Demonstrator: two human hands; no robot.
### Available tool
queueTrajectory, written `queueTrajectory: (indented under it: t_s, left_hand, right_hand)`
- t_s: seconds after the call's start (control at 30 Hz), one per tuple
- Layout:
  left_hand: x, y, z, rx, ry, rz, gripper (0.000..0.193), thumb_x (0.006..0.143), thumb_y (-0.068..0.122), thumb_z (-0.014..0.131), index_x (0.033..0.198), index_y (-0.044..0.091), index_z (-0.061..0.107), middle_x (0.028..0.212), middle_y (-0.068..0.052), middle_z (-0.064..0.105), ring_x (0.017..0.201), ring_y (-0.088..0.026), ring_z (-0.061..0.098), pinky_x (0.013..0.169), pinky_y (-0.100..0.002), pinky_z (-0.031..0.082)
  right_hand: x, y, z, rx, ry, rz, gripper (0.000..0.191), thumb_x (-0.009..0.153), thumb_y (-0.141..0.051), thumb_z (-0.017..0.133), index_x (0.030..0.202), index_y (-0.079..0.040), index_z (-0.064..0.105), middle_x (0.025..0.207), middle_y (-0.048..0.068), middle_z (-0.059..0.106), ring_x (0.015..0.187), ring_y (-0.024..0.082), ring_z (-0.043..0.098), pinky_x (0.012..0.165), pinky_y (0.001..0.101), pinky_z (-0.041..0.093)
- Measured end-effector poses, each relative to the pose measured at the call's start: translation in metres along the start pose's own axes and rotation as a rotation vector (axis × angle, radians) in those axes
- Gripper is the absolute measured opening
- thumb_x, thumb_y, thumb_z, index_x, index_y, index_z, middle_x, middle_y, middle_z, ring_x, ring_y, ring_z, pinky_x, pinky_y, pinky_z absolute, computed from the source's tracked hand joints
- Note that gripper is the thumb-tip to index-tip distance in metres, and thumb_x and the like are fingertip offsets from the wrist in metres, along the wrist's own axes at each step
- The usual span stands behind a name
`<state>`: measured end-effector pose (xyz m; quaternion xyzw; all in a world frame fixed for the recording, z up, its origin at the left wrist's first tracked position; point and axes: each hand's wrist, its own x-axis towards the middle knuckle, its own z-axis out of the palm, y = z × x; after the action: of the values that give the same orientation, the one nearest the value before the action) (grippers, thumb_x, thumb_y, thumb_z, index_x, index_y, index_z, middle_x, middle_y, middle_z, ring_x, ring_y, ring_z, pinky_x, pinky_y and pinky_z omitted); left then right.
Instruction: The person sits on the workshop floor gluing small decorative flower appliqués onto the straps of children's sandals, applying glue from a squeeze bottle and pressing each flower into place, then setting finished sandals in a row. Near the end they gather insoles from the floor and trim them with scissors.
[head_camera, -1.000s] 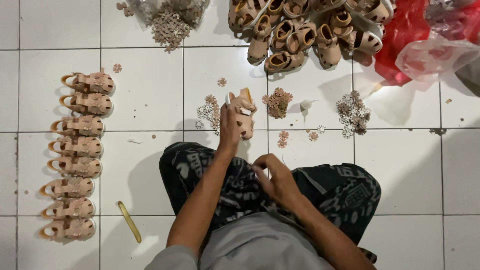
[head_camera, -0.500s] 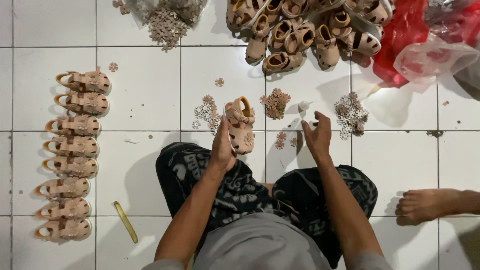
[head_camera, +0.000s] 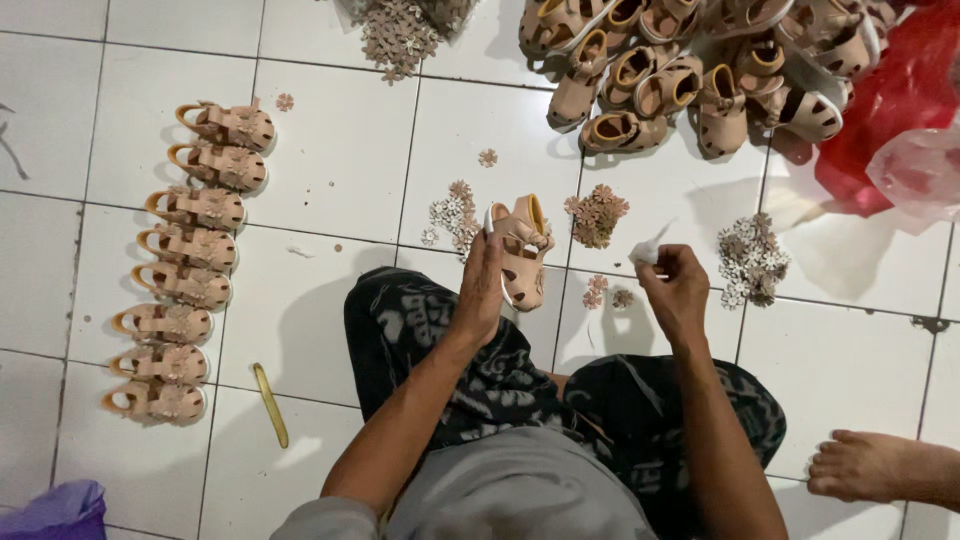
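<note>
L hand (head_camera: 482, 290) grips a small tan sandal (head_camera: 522, 250) above the lap, long axis 12–6, toe down. R hand (head_camera: 676, 290), at 3 o'clock & apart from it, pinches a white bit (head_camera: 647, 250). Sandal: peach, strapped, yellow insole. Farther: flower pile (head_camera: 597, 212) at 1, sandal row (head_camera: 190, 265) at 9, sandal heap (head_camera: 700, 70) at 1.

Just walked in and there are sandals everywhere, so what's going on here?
A person sits on the tiled floor, the left hand holding up a pink sandal, the right hand pinching a small white piece. A row of sandals lies to their left, a pile of sandals ahead, flower trims scattered between.
</note>
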<state>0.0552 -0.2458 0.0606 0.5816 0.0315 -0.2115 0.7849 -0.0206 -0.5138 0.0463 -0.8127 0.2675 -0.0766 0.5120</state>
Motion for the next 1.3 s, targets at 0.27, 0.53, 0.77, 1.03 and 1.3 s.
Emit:
queueTrajectory:
  t_s: [0.27, 0.53, 0.77, 1.03, 1.3]
  left_hand:
    - [-0.003, -0.007, 0.006, -0.023, 0.023, -0.004, 0.062, 0.109, 0.049, 0.036, 0.153, 0.005, 0.037, 0.136, -0.010, 0.054, 0.121, -0.017, 0.054, 0.096, -0.031, 0.051]
    - [-0.012, -0.002, 0.012, 0.090, 0.046, 0.026, 0.061, 0.109, 0.051, 0.033, 0.147, 0.005, 0.043, 0.113, -0.009, 0.055, 0.100, -0.017, 0.057, 0.079, -0.032, 0.056]
    - [-0.011, -0.009, 0.011, 0.011, 0.021, 0.040, 0.062, 0.109, 0.050, 0.033, 0.150, 0.005, 0.036, 0.130, -0.009, 0.055, 0.120, -0.016, 0.056, 0.092, -0.030, 0.052]
    - [-0.014, -0.014, 0.013, -0.041, -0.003, 0.028, 0.059, 0.111, 0.046, 0.034, 0.152, 0.003, 0.034, 0.137, -0.012, 0.052, 0.129, -0.017, 0.050, 0.109, -0.030, 0.041]
    - [-0.016, -0.010, 0.016, 0.002, 0.001, 0.023, 0.058, 0.114, 0.046, 0.034, 0.146, -0.001, 0.045, 0.118, -0.014, 0.055, 0.106, -0.018, 0.053, 0.094, -0.032, 0.048]
  right_hand:
    - [-0.110, -0.083, -0.039, 0.282, -0.069, -0.075, 0.022, 0.097, -0.009, 0.071, 0.115, 0.001, 0.065, 0.103, 0.010, 0.074, 0.093, 0.016, 0.074, 0.081, 0.0298, 0.062]
    - [-0.130, -0.142, -0.041, -0.312, 0.047, -0.547, 0.025, 0.087, -0.001, 0.080, 0.110, -0.001, 0.069, 0.104, 0.013, 0.074, 0.085, 0.021, 0.072, 0.062, 0.0283, 0.056]
    - [-0.134, -0.152, -0.037, -0.363, 0.041, -0.582, 0.025, 0.087, -0.002, 0.079, 0.111, -0.002, 0.070, 0.105, 0.013, 0.072, 0.087, 0.022, 0.071, 0.071, 0.0323, 0.059]
    - [-0.134, -0.151, -0.037, -0.381, 0.029, -0.560, 0.024, 0.089, -0.004, 0.079, 0.112, -0.001, 0.070, 0.105, 0.014, 0.072, 0.088, 0.023, 0.071, 0.069, 0.0332, 0.058]
    - [-0.135, -0.148, -0.038, -0.369, 0.000, -0.529, 0.021, 0.090, -0.005, 0.078, 0.110, -0.001, 0.070, 0.104, 0.016, 0.072, 0.086, 0.023, 0.072, 0.059, 0.0272, 0.059]
